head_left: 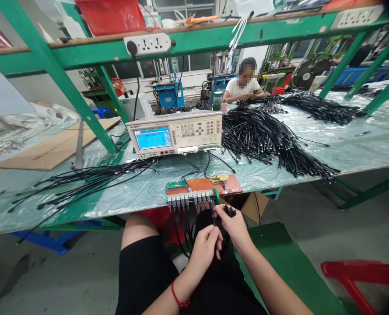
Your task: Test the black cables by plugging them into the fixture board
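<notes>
My left hand (pixel 208 241), with a red bracelet on its wrist, is closed in a pinch on a black cable (pixel 214 218) just below the table's front edge. My right hand (pixel 232 222) is closed around several black cable ends (pixel 229 211), its thumb and forefinger close to the top of the cable in my left hand. Right above is a row of metal connector sockets (pixel 189 197) on a test board (pixel 199 183). Several black cables (pixel 180 218) are plugged in there and hang down in front of my knees.
A cable tester (pixel 177 133) with a lit blue screen stands behind the board, wired to it. A large pile of black cables (pixel 263 140) lies to its right, a smaller bunch (pixel 92 177) to its left. A person (pixel 243 83) sits across the table. A red stool (pixel 365 275) stands lower right.
</notes>
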Available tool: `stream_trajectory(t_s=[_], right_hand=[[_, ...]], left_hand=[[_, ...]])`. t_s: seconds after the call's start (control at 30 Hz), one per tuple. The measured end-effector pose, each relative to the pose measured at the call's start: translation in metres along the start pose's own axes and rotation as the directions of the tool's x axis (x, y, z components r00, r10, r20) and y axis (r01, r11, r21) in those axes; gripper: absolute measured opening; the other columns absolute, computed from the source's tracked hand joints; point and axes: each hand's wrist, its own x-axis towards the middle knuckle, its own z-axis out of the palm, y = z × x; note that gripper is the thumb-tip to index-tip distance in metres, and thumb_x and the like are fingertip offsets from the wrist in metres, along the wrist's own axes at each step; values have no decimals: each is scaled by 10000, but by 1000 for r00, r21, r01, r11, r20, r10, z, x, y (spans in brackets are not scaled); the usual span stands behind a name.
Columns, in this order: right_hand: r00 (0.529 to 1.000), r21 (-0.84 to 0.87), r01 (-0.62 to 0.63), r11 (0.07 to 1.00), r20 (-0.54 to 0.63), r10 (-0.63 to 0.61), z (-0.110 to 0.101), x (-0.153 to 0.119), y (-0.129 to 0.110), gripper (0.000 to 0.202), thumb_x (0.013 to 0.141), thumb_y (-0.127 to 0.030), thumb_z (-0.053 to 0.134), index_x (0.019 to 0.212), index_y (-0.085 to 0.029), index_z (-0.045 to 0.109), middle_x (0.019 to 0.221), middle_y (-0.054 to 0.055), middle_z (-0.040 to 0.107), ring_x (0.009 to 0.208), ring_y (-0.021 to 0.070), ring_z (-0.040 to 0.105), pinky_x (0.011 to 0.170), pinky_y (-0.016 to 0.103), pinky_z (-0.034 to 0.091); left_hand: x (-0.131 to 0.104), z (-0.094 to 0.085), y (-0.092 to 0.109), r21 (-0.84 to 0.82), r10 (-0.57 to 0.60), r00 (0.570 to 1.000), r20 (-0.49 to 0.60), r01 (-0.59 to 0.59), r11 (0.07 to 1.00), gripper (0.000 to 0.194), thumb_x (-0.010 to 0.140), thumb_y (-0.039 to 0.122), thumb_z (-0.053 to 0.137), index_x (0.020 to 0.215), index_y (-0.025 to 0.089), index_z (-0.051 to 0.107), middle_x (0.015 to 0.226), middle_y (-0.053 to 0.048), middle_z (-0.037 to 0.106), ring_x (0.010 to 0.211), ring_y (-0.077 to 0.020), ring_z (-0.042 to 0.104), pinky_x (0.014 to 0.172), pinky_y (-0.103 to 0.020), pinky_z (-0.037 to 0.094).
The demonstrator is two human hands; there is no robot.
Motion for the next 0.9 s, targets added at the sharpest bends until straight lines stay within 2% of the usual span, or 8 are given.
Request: stream_trajectory(t_s=[0.1, 0.2, 0.27, 0.33, 0.47, 0.57, 0.7, 0.9], right_hand=[[998, 32, -30, 999, 53, 28, 1, 1, -5, 548, 730, -673, 764, 813, -135, 700, 673, 83, 671, 504, 137, 529, 420, 219, 331], [997, 100, -67, 993, 45, 63, 0, 2, -5, 536, 728, -670, 759, 783, -146, 664, 563, 28, 592, 403, 83, 392, 372, 205, 238], [997, 193, -54, 980, -45, 64, -2, 4, -4, 486, 729, -626, 777, 755, -171, 606, 480, -51, 446, 374, 54, 269, 361, 198, 166], [985, 272, -10, 962, -163, 56, -5, 9, -1, 464, 715, -572, 808, 727, -192, 542, 471, -94, 325, 387, 50, 218, 369, 196, 146], [968, 300, 26, 953, -247, 51, -9, 21, 5, 497, 680, -543, 840, 693, -201, 480, 505, -94, 299, 421, 56, 221, 387, 207, 149], [970, 313, 10, 950, -235, 67, -9, 27, 9, 519, 672, -544, 849, 685, -204, 457, 523, -92, 293, 436, 57, 215, 396, 209, 141], [969, 311, 30, 950, -242, 48, -7, 28, 13, 536, 663, -564, 856, 694, -200, 464, 545, -86, 312, 450, 58, 230, 404, 205, 144], [969, 264, 64, 962, -246, 3, -8, 28, 15, 523, 676, -613, 828, 724, -194, 519, 535, -82, 330, 439, 63, 243, 408, 211, 148]], left_hand=[[2, 1, -2, 20, -14, 999, 35, 13, 1000, 535, 889, 686, 480, 757, 172, 542, 545, 40, 502, 371, -83, 432, 390, -213, 375], [1, 2, 1, 101, -10, 997, 74, 2, 995, 489, 937, 612, 442, 809, 163, 587, 605, 17, 533, 450, -107, 484, 470, -241, 426], [-2, 2, 4, 241, 56, 992, 112, -81, 967, 384, 958, 496, 468, 885, 164, 648, 764, -35, 615, 641, -152, 581, 609, -275, 483], [-5, 2, 7, 410, 113, 981, 158, -169, 896, 261, 942, 385, 524, 976, 192, 697, 977, -74, 646, 917, -214, 608, 796, -327, 501], [-10, 1, 8, 588, 117, 979, 167, -195, 785, 252, 899, 289, 583, 1111, 248, 712, 1215, -88, 591, 1210, -271, 505, 1080, -439, 394], [-10, 0, 6, 608, 104, 983, 152, -176, 774, 268, 907, 288, 570, 1136, 271, 709, 1335, -84, 554, 1303, -279, 456, 1145, -466, 331], [-7, -2, 4, 563, 84, 983, 163, -162, 811, 270, 915, 280, 548, 1131, 236, 703, 1331, -102, 580, 1292, -267, 497, 1143, -446, 345], [-4, 0, 2, 439, 106, 974, 200, -186, 879, 254, 918, 249, 505, 1080, 197, 694, 1143, -95, 664, 1002, -213, 634, 955, -363, 488]])
